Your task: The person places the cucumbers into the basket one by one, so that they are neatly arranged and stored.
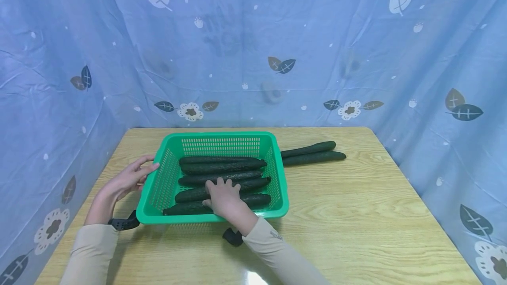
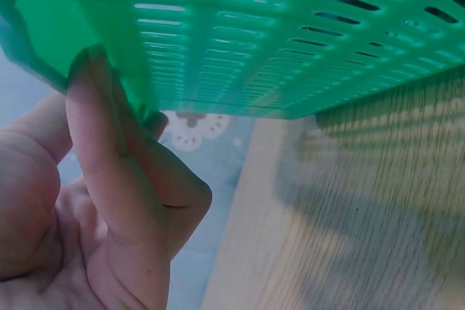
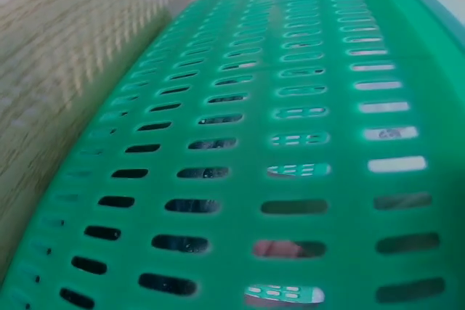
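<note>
1. Surface, from my remote seat: a wooden table (image 1: 368,214), pale with long grain, its back edge close to the curtain. A patch of glare (image 1: 255,278) shines at the near edge.
2. Room: blue curtain (image 1: 245,43) behind the table and along both sides, creased in places. Print of grey and brown leaves, white leaves and white flowers (image 1: 191,111). Several soft dark blotches on the back stretch; I can't tell what makes them.
3. Green basket (image 1: 222,134) stands on the table, left of centre, slotted walls, wider at the rim. Both wrist views show me its slotted outside, with wood grain alongside.
4. Cucumbers (image 1: 222,169) lie side by side in the basket, roughly lengthwise; I make out five.
5. Two more cucumbers (image 1: 314,157) lie on the table right of the basket, near ends hidden behind its rim.
6. Left hand (image 1: 130,178): grasping the basket's left rim, fingers bent beneath it in the left wrist view. Black strap (image 1: 124,222) at the wrist.
7. Right hand (image 1: 225,197): reaches over the front rim, fingers spread over the front cucumbers. Whether they grasp one, I can't tell.
8. Beige sleeves (image 1: 93,247) on both arms; shadow on the wood beside the left one.
</note>
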